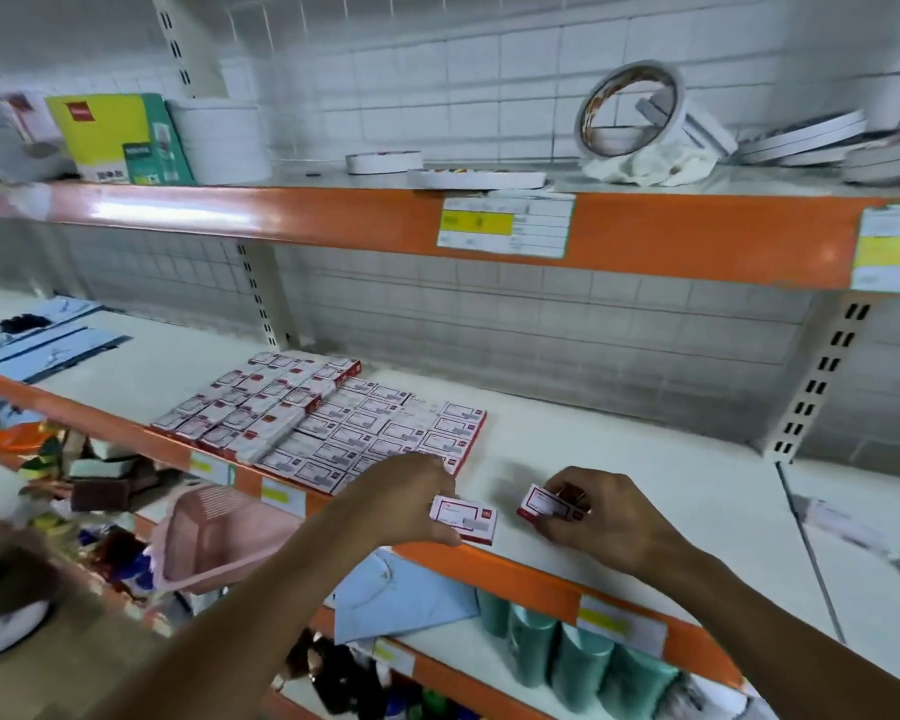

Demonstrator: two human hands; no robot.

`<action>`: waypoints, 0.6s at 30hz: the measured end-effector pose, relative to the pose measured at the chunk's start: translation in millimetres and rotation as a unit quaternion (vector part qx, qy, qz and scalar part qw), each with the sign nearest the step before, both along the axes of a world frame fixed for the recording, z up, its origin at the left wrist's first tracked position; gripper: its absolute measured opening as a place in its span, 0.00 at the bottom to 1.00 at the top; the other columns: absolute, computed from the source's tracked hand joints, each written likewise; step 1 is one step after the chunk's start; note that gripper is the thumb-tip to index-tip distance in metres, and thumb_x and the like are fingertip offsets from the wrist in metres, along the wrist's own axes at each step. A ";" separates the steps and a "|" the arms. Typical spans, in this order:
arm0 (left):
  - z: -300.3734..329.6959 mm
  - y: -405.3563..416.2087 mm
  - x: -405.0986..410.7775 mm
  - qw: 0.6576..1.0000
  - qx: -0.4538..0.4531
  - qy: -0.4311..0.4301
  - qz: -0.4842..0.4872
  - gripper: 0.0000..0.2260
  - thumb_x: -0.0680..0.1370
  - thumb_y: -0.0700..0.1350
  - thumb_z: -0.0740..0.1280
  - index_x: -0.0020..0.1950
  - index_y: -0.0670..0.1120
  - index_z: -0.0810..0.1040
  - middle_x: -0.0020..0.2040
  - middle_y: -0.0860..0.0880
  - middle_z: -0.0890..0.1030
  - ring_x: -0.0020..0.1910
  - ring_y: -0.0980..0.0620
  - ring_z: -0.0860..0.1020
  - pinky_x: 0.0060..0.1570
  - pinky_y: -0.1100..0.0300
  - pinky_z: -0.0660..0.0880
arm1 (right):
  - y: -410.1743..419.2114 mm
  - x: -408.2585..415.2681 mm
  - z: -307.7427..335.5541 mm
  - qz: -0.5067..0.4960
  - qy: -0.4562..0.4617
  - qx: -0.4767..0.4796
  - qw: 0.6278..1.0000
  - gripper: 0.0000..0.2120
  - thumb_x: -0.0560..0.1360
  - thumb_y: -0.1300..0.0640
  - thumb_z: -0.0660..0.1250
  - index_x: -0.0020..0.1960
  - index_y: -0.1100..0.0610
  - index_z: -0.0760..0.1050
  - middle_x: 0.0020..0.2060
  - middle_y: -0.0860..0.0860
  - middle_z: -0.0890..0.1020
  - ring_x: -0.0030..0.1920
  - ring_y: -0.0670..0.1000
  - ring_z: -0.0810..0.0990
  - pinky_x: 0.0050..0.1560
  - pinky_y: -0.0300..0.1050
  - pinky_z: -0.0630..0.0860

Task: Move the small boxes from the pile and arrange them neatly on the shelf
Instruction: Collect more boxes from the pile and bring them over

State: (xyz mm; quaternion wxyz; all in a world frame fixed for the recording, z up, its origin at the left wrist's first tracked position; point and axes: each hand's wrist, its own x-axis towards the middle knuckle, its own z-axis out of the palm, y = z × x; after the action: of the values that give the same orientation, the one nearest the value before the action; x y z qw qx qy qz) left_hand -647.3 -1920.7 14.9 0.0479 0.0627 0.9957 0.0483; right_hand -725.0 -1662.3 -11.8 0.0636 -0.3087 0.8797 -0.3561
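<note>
Several small red-and-white boxes (pixel 354 428) lie in tidy rows on the white middle shelf (pixel 619 459), with a second layer on the left part. My left hand (pixel 406 498) pinches one small box (pixel 463 518) near the shelf's front edge, just right of the rows. My right hand (pixel 601 517) grips another small box (pixel 544 504) a little further right, close above the shelf surface. The two held boxes sit apart, side by side.
A pink basket (pixel 214 537) hangs below the shelf's orange front edge (pixel 489 563). Teal rolls (pixel 572 652) and a light blue envelope (pixel 401 595) sit on the lower shelf. Tape rolls (pixel 630 109) and a yellow-green box (pixel 120 137) occupy the upper shelf.
</note>
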 end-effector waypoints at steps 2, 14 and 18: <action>-2.4 -7.7 -5.6 1.000 -0.009 0.000 -0.024 0.30 0.71 0.64 0.72 0.68 0.50 0.76 0.64 0.52 0.76 0.63 0.52 0.73 0.60 0.57 0.71 | -9.2 3.1 0.4 -0.014 0.004 0.003 1.000 0.10 0.68 0.48 0.76 0.46 0.49 0.81 0.38 0.45 0.83 0.39 0.42 0.80 0.41 0.37 0.75; -19.4 -23.3 -40.9 0.995 0.030 0.007 -0.095 0.29 0.69 0.65 0.73 0.64 0.49 0.79 0.61 0.54 0.76 0.61 0.54 0.71 0.58 0.56 0.72 | -38.6 -15.3 -3.7 -0.045 0.008 0.010 0.999 0.13 0.67 0.42 0.74 0.46 0.49 0.80 0.39 0.46 0.83 0.40 0.43 0.80 0.42 0.39 0.76; -21.5 -22.9 -46.0 0.993 0.041 0.009 -0.113 0.28 0.68 0.66 0.73 0.60 0.49 0.81 0.61 0.54 0.75 0.61 0.55 0.71 0.60 0.56 0.71 | -48.3 -21.5 -4.7 -0.030 0.022 0.030 0.999 0.13 0.68 0.43 0.74 0.47 0.50 0.80 0.40 0.46 0.82 0.41 0.44 0.80 0.44 0.40 0.76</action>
State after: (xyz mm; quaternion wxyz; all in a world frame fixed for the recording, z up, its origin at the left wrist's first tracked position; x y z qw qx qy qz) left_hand -693.3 -1943.6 -6.6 0.0420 0.1767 0.9799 0.0828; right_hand -746.5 -1710.6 -16.5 0.0431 -0.2882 0.9000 -0.3241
